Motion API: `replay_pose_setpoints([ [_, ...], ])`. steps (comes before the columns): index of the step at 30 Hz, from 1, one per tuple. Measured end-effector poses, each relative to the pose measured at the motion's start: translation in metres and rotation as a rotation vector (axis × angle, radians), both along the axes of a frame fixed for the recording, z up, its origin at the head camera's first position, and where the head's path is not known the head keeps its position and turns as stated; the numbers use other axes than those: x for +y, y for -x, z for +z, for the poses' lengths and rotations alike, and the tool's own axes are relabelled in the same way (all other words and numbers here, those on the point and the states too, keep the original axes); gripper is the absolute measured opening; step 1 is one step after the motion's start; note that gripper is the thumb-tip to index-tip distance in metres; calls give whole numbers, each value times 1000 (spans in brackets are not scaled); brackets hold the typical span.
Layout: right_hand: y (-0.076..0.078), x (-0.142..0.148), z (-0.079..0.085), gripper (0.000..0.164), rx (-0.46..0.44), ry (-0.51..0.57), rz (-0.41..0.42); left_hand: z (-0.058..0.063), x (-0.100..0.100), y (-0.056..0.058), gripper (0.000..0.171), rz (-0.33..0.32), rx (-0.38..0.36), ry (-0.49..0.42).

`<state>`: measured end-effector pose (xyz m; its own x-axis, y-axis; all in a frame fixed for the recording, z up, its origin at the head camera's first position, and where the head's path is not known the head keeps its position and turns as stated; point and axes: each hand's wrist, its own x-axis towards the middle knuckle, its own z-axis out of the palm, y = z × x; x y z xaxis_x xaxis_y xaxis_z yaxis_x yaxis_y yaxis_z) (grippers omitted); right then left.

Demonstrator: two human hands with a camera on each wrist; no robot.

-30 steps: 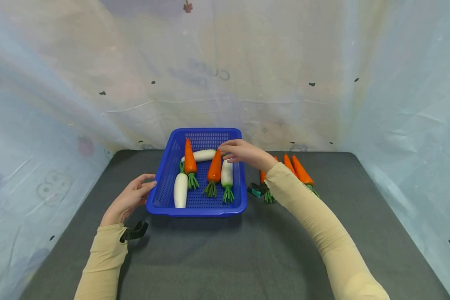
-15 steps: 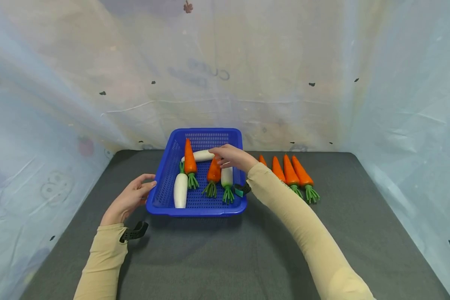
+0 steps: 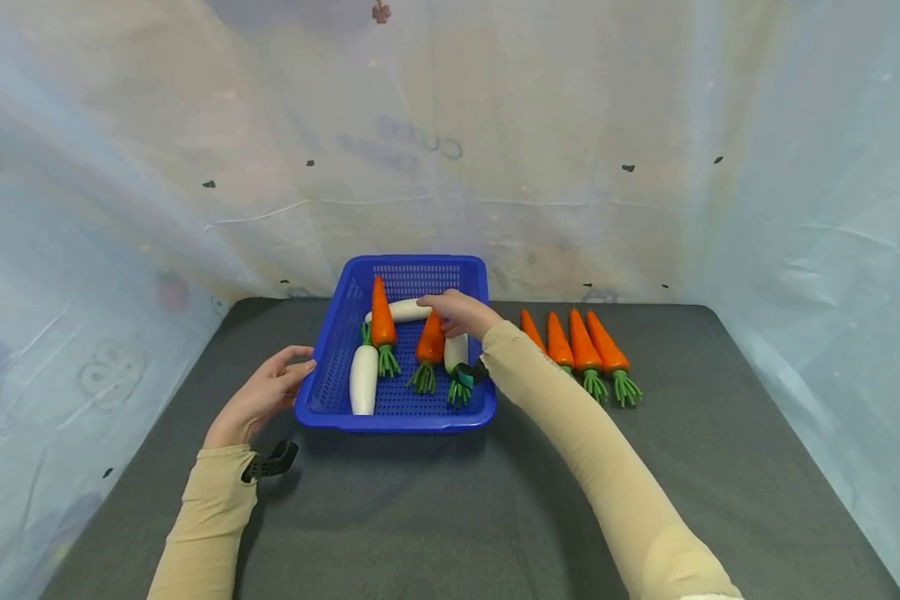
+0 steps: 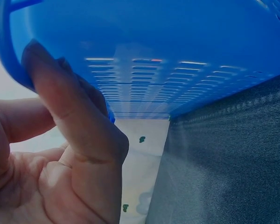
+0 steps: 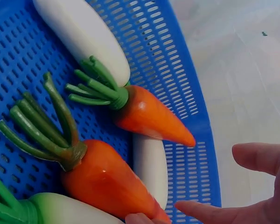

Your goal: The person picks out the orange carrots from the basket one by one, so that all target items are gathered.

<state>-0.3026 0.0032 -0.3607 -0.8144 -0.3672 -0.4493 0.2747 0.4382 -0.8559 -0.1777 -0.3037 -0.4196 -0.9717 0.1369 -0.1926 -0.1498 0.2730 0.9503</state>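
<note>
In the head view my left hand [image 3: 266,387] grips the left rim of a blue perforated plastic basket [image 3: 318,398]. The left wrist view shows bent fingers [image 4: 79,112] hooked at the edge of that basket. Over the basket's right half, my right hand [image 3: 461,315] covers the tip of an orange carrot [image 3: 429,343]. Seen from the right wrist, thumb and forefinger are apart, and one fingertip [image 5: 137,218] lies right at the carrot's narrow end. Another carrot [image 3: 382,315] lies inside, with white radishes at the left [image 3: 363,379], back [image 3: 411,311] and right [image 3: 456,348].
On the dark grey cloth [image 3: 405,517], several carrots [image 3: 585,342] lie in a row to the basket's right. A pale plastic sheet [image 3: 547,167] hangs close behind the basket. My right forearm [image 3: 585,442] crosses in front of the carrot row.
My right hand has moved left and further over the basket, then stayed nearly still for the last half second. More of the carrot row shows. My left hand keeps its grip.
</note>
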Motion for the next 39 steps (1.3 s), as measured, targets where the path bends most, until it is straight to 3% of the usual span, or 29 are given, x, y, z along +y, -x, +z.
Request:
replay_pose_setpoints([
  [9,3,-8,-9,80,-85,40,-27,-1,0,0,58,7,4,-1],
  [16,4,-16,-24,85,-100,27,-64,-2,2,0,57,1,3,-2],
  [21,5,-18,-26,79,-112,54,-86,-2,2,0,57,2,1,-10],
  [24,2,-18,-22,69,-164,113,-113,-2,1,0,57,1,2,-8],
  [27,6,-21,-27,64,-216,151,-154,-2,1,0,56,2,3,-4],
  [33,31,-30,-56,73,-282,184,-247,-3,1,0,53,3,8,-7],
  [39,27,-30,-53,73,-318,197,-222,-3,1,0,54,5,11,-10],
])
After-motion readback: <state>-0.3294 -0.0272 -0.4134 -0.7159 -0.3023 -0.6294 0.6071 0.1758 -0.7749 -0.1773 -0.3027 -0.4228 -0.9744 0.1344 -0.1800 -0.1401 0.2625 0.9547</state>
